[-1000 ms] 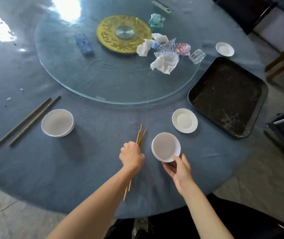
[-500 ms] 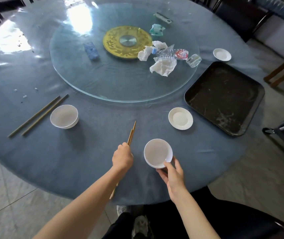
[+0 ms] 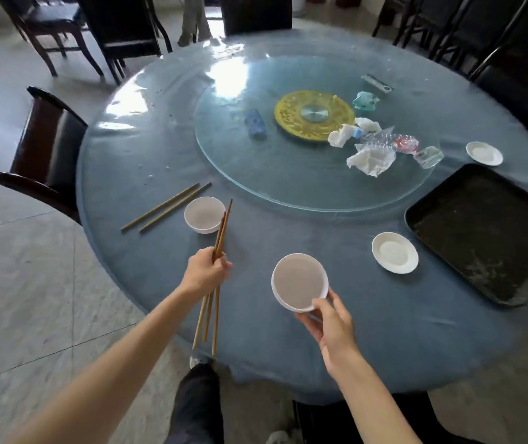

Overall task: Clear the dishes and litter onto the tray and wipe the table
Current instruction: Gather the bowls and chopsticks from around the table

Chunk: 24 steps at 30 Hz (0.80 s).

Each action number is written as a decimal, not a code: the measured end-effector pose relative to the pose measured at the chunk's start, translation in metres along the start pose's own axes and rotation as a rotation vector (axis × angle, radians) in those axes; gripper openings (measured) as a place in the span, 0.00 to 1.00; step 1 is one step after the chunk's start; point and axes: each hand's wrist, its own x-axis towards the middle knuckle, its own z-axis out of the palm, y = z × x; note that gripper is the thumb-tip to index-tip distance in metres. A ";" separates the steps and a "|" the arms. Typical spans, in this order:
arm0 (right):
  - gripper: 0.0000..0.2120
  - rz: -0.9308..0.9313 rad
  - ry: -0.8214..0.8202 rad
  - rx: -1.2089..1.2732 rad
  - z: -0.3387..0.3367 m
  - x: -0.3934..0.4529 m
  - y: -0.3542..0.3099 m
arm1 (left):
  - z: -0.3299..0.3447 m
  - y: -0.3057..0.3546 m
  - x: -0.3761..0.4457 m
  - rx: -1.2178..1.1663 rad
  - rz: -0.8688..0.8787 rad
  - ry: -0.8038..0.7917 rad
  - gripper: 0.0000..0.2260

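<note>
My left hand grips a bundle of wooden chopsticks, lifted off the blue tablecloth near the front edge. A white bowl is held by its near rim in my right hand, just above the cloth. A second white bowl and another pair of chopsticks lie to the left. One white saucer sits beside the black tray at the right, and another saucer lies beyond it. Crumpled tissues, a crushed plastic bottle and a glass sit on the glass turntable.
A blue cloth, a teal wrapper and a grey packet also lie on the turntable around its gold hub. Dark chairs ring the round table. Small crumbs dot the cloth at the left.
My left hand has raised the chopsticks off the cloth and swung left. My right hand has lifted the bowl. My view has shifted left and back, showing more of the room.
</note>
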 end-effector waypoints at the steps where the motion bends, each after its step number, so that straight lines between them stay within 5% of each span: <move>1: 0.17 0.000 -0.016 -0.020 0.015 0.003 0.000 | -0.019 -0.002 0.011 0.021 0.016 0.017 0.06; 11: 0.19 -0.015 0.004 -0.117 0.196 0.064 0.004 | -0.155 -0.030 0.173 0.242 0.105 0.106 0.04; 18: 0.20 0.010 0.074 -0.124 0.288 0.101 0.008 | -0.170 -0.043 0.244 0.456 0.097 -0.055 0.12; 24: 0.19 0.067 0.173 -0.177 0.314 0.118 0.018 | -0.161 -0.057 0.274 0.519 0.103 -0.131 0.07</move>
